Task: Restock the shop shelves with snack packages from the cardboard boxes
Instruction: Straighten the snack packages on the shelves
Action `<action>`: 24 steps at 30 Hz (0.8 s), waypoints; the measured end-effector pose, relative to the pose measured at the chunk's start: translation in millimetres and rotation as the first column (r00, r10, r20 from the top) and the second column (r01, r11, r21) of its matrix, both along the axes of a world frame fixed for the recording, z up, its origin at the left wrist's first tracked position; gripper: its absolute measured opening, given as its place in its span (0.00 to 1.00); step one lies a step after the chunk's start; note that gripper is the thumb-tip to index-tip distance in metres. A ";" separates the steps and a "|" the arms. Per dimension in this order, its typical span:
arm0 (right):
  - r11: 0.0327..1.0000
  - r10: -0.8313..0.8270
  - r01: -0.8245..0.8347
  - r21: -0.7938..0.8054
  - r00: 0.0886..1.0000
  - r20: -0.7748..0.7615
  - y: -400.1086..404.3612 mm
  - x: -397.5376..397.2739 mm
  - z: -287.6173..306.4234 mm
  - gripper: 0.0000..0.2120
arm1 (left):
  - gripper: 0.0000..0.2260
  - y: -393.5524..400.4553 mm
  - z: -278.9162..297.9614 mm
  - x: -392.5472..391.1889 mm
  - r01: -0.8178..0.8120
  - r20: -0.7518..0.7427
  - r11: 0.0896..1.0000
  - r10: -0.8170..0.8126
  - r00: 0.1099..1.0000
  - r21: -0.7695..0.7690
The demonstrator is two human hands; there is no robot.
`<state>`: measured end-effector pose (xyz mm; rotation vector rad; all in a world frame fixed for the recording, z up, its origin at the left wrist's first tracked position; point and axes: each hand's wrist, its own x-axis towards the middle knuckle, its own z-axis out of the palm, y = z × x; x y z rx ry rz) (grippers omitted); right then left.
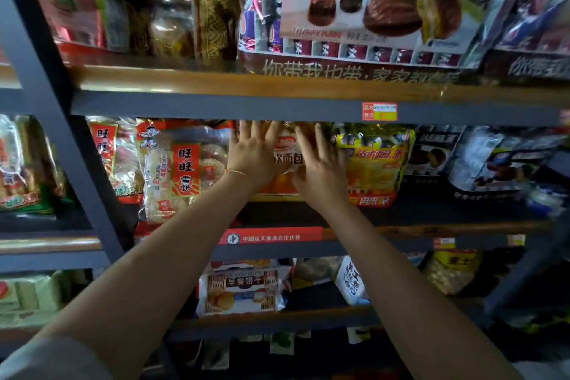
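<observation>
Left hand (pixel 254 153) and right hand (pixel 320 168), 2 flat palms, fingers straight, press bread bag (pixel 285 160). Likely light, soft, crushable: hold by side edges.

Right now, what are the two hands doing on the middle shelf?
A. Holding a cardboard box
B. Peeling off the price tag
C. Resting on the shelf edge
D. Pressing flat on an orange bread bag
D: the left hand and the right hand lie with straight fingers on the orange bread bag.

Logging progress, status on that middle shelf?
Left hand and right hand flat on the orange bread bag. Bag upright between neighbouring packs. Nothing blocking.
</observation>
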<state>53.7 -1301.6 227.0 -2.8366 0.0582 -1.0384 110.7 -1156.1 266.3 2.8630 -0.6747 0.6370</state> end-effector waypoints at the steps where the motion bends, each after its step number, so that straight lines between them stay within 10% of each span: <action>1: 1.000 -0.007 0.007 -0.030 1.000 -0.022 -2.5 3.8 1.4 0.37 | 0.46 -3.6 2.6 5.8 -0.004 -0.013 1.000 0.004 1.000 0.021; 11: 0.994 -0.052 0.024 0.103 0.959 0.280 -16.2 -22.2 -22.8 0.22 | 0.52 -7.3 -2.1 26.2 -0.022 -0.002 1.000 0.022 1.000 0.000; 16: 0.940 -0.337 0.309 0.146 0.910 0.243 -60.9 -34.2 -44.7 0.36 | 0.54 -20.5 -45.8 -1.0 -0.021 0.372 1.000 0.017 0.928 0.008; 24: 0.956 -0.240 0.229 0.182 0.970 0.043 -107.4 -15.4 -41.5 0.61 | 0.61 -51.6 -60.7 7.3 -0.107 0.241 0.991 0.085 0.967 0.076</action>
